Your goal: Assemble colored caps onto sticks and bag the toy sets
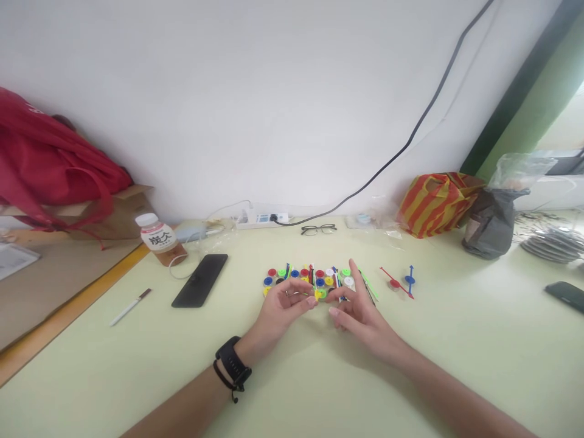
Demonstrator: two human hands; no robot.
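Note:
My left hand (292, 304) pinches a small yellow plastic piece (317, 295) between thumb and fingertips; its exact shape is too small to tell. Close by on the right, my right hand (362, 313) has its fingers apart, one raised, with nothing visible in them. Behind both hands lie rows of small round discs (320, 273) in red, blue, green, white, yellow and black. Thin coloured arrow strips (312, 274) lie among them, partly hidden by my hands. Farther right are a red arrow with a red disc (395, 283) and a blue arrow with a blue disc (410, 280).
On the left are a black phone (201, 281), a pen (131, 307) and a drink bottle (159, 238). Glasses (319, 229) and a power strip (262, 219) lie by the wall. A striped bag (438, 204), a grey bag (493, 222) and a dark device (566, 295) are on the right.

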